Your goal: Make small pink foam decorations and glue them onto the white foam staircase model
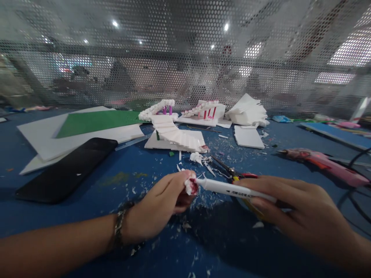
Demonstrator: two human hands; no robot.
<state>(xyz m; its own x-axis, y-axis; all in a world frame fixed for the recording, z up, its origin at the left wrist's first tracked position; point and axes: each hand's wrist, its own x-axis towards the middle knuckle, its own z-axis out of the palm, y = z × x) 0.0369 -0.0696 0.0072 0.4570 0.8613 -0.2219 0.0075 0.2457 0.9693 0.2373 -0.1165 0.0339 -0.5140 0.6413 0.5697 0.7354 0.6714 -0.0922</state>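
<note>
Left hand (162, 204): fingers curled closed, pinching a small foam piece (189, 186), white with red stain, at its fingertips; a bracelet (118, 229) on the wrist.
Right hand (295, 212): at three o'clock from the left, fingers wrapped round a white marker (232, 189).
Marker tip: touching the foam piece, low over the blue table (121, 216) amid white scraps.
Scissors (232, 172): just behind the marker, at one o'clock, lying flat.
Phone (68, 170): black, face down, at ten o'clock.
Glue gun (327, 164): pink, at two o'clock, well apart.
Staircase model (176, 137): white foam, at twelve o'clock.
Green sheet (95, 121): on white boards, at eleven o'clock.
Mesh screen (185, 58): perforated, behind everything.
</note>
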